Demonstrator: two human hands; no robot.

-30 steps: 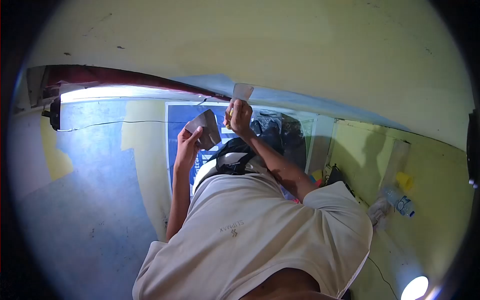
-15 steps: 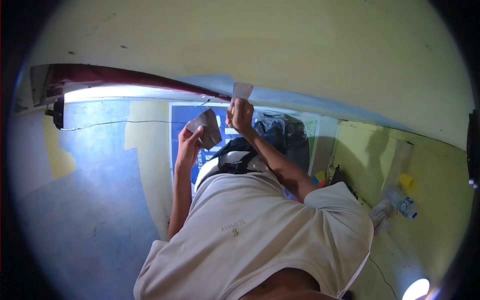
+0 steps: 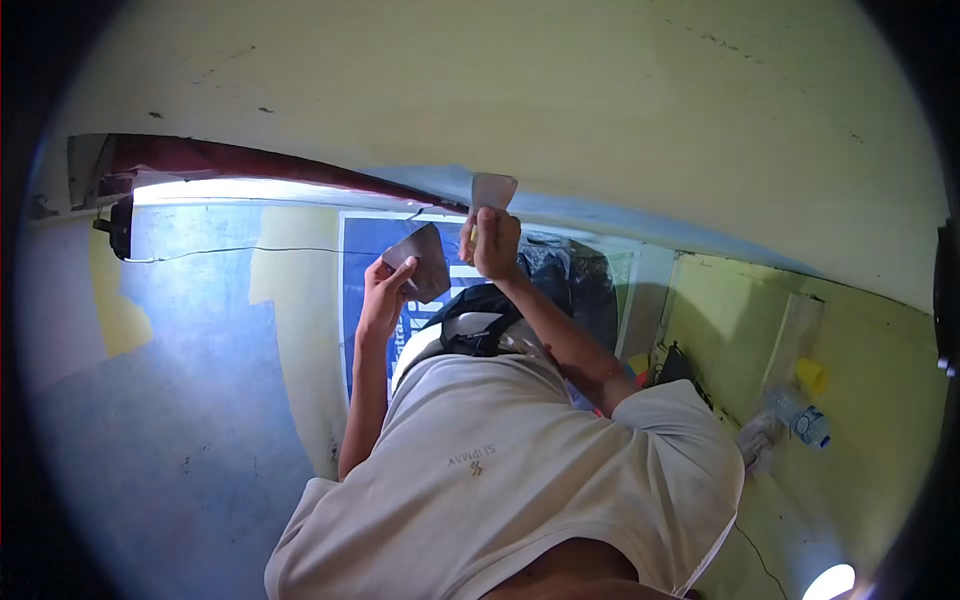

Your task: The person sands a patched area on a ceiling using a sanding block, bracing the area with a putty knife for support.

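My right hand (image 3: 495, 246) is closed around a putty knife (image 3: 493, 189). Its wide flat blade points up at the lower edge of the pale yellow surface (image 3: 560, 100), and a bit of yellow handle shows at the fist. Lower and to the left, my left hand (image 3: 382, 295) pinches a flat, dark grey, four-cornered plate (image 3: 424, 264) between thumb and fingers. The plate is tilted and held apart from the putty knife, in front of my waist.
A dark red strip (image 3: 240, 160) runs above a bright light at left, with a thin cable (image 3: 270, 248) below. A blue printed sheet (image 3: 362, 235) lies beneath my hands. At right are a plastic bottle (image 3: 797, 415), a yellow cup (image 3: 812, 376) and a lit lamp (image 3: 830, 582).
The view has shifted slightly. My right hand and the putty knife sit a little lower and further right; my left hand keeps the plate at nearly the same spot.
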